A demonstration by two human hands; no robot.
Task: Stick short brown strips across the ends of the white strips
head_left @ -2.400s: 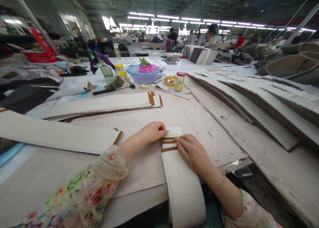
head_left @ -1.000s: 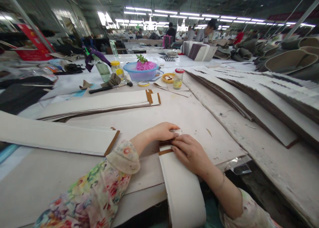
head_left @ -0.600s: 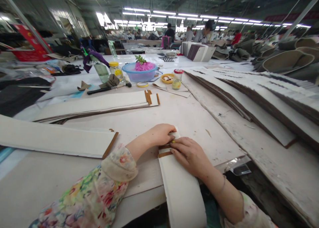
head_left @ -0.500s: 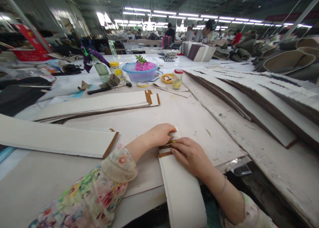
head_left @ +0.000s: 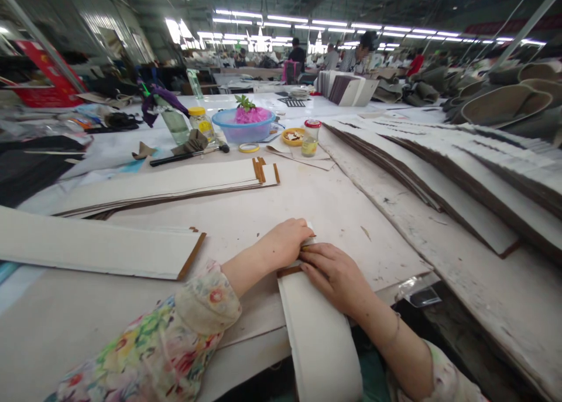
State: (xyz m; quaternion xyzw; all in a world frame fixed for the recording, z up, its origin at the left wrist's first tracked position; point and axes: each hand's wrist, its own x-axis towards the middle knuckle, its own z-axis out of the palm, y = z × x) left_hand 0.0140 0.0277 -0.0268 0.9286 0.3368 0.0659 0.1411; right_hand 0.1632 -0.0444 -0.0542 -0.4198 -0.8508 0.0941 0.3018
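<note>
A long white strip (head_left: 320, 337) lies over the near table edge and hangs down toward me. A thin brown band (head_left: 287, 270) crosses it near its far end. My left hand (head_left: 285, 241) is curled over that far end, fingers pressed down on the strip. My right hand (head_left: 336, 273) lies on the strip just beside it, fingertips meeting the left hand's. The strip's far tip barely shows between the two hands.
Stacks of white strips with brown ends lie at the left (head_left: 96, 250) and further back (head_left: 167, 185). A long fanned pile (head_left: 461, 179) fills the right. A blue bowl (head_left: 243, 127), jars (head_left: 310, 137) and a brush (head_left: 188, 155) stand behind. People work in the distance.
My hands have closed together over the strip's far end. The brown bands seen earlier are now mostly covered, with one left showing. The strip has shifted slightly.
</note>
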